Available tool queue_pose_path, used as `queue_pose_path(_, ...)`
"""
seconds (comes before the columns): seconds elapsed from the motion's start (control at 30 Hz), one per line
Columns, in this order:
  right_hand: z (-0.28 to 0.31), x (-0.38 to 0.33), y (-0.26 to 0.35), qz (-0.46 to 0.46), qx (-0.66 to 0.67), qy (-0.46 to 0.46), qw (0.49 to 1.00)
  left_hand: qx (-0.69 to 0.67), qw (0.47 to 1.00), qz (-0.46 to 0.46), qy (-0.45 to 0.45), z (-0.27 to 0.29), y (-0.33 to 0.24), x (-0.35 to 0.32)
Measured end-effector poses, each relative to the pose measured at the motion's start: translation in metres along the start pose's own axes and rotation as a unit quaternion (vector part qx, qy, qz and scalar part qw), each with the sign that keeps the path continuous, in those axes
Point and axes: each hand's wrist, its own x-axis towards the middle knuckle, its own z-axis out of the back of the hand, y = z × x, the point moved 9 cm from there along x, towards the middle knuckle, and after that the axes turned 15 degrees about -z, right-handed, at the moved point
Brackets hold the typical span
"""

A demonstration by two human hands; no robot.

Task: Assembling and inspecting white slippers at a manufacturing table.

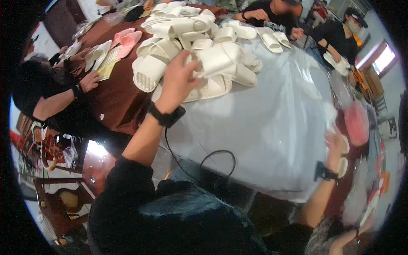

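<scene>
A heap of cream slippers covers the far middle of the table. At its near side my left hand has its fingers curled against the end of a cream slipper, which looks slightly blurred. More slippers lie beneath and around it. Far to the right, my right hand is over the edge of the grey-white sheet. Motion smears its fingers, and whether they hold anything is unclear. Beside that hand and wrist, parts of cream slippers show on the dark red tabletop.
At left a person's hand is by a yellow card, near pink slippers. People sit across the table; one at far right holds a cream slipper. A pinkish-red bag is at right. A black cable loops near my body.
</scene>
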Motion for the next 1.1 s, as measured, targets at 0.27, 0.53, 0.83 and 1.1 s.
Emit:
queue_pose_path(0.27,-0.191,-0.100,0.029,-0.053,0.333,0.181,0.924,-0.189,0.960,-0.141,0.149,-0.091,-0.163,-0.040)
queue_pose_path(0.53,-0.105,-0.112,-0.086,-0.107,0.395,-0.027,0.912,-0.194,0.921,-0.287,0.176,-0.126,-0.206,-0.040)
queue_pose_path(0.83,0.150,-0.126,-0.079,-0.016,0.239,-0.278,0.930,-0.271,0.797,-0.488,0.229,-0.180,-0.241,-0.031)
queue_pose_path(1.1,-0.050,-0.035,0.048,0.025,0.117,0.109,0.987,-0.321,0.916,-0.205,0.124,-0.157,-0.168,-0.029)
